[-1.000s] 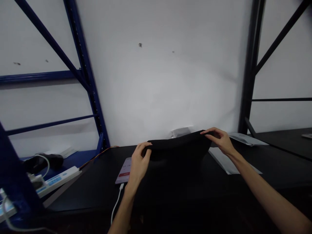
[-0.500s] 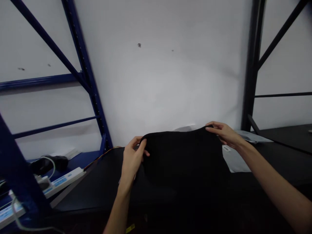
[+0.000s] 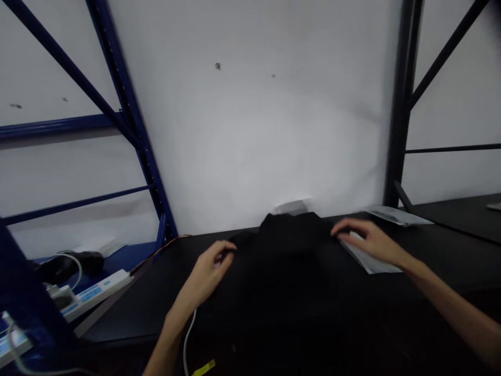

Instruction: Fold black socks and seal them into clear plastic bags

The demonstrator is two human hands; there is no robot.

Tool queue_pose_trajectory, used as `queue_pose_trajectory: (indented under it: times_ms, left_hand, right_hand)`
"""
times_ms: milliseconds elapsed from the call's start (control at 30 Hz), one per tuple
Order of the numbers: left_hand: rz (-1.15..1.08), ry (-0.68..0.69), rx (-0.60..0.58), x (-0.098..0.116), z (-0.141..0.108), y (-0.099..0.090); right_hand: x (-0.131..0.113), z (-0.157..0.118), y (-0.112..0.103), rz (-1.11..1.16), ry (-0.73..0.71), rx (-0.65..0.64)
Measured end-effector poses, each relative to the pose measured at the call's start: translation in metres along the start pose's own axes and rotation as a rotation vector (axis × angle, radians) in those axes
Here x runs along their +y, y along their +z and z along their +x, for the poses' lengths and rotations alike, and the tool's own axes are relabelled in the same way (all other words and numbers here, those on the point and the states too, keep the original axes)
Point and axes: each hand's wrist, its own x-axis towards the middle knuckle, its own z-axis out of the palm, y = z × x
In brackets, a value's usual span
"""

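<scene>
Black fabric (image 3: 289,245), white mailer (image 3: 370,258) on bench (image 3: 125,313); left hand (image 3: 207,271), right hand (image 3: 371,243) beside, fingers (image 3: 344,228) half-open.

Black cloth (image 3: 291,245) lowered onto the table (image 3: 129,308), left hand (image 3: 209,271) and right hand (image 3: 370,243) released from its top edge

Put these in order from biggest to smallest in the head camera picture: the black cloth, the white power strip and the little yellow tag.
1. black cloth
2. white power strip
3. yellow tag

This is how they look in the picture. The cloth and tag are closer to the camera, so their real sizes are unsure.
</scene>
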Motion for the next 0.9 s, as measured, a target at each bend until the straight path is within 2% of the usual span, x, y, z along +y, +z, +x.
queue_pose_trajectory:
  times_ms: [33,67,133,233,333,433,533,633,700,800,900]
  left_hand:
    - [0.062,-0.03,-0.087,-0.009,-0.013,0.0]
    - [0.116,-0.058,-0.173,-0.016,-0.023,0.001]
    - [0.18,-0.109,-0.272,-0.021,-0.036,0.003]
    - [0.229,-0.143,-0.284,-0.01,-0.034,0.008]
    - [0.236,-0.104,-0.261,0.006,-0.02,0.024]
    - [0.218,-0.023,-0.258,0.008,-0.007,0.051]
    - [0.304,-0.003,-0.254,-0.003,-0.002,0.077]
    - [0.379,-0.07,-0.272,-0.016,-0.003,0.091]
    - [0.404,-0.116,-0.316,-0.021,-0.005,0.094]
    - [0.419,-0.124,-0.39,-0.02,-0.009,0.094]
    - [0.447,-0.104,-0.413,-0.012,-0.011,0.096]
  right_hand:
    - [0.003,-0.016,0.007,-0.074,0.023,-0.158]
    - [0.007,-0.031,0.012,-0.127,0.033,-0.264]
    - [0.012,-0.049,0.017,-0.176,0.057,-0.364]
    - [0.012,-0.049,0.015,-0.193,0.091,-0.294]
    - [0.002,-0.025,0.015,-0.197,0.066,-0.225]
    - [-0.002,0.003,0.03,-0.21,-0.025,-0.308]
    - [0.008,0.018,0.054,-0.283,-0.045,-0.444]
    - [0.026,0.017,0.069,-0.329,0.033,-0.566]
    - [0.035,0.009,0.071,-0.339,0.08,-0.58]
    - [0.04,-0.004,0.061,-0.36,0.107,-0.56]
    - [0.037,-0.005,0.049,-0.38,0.078,-0.571]
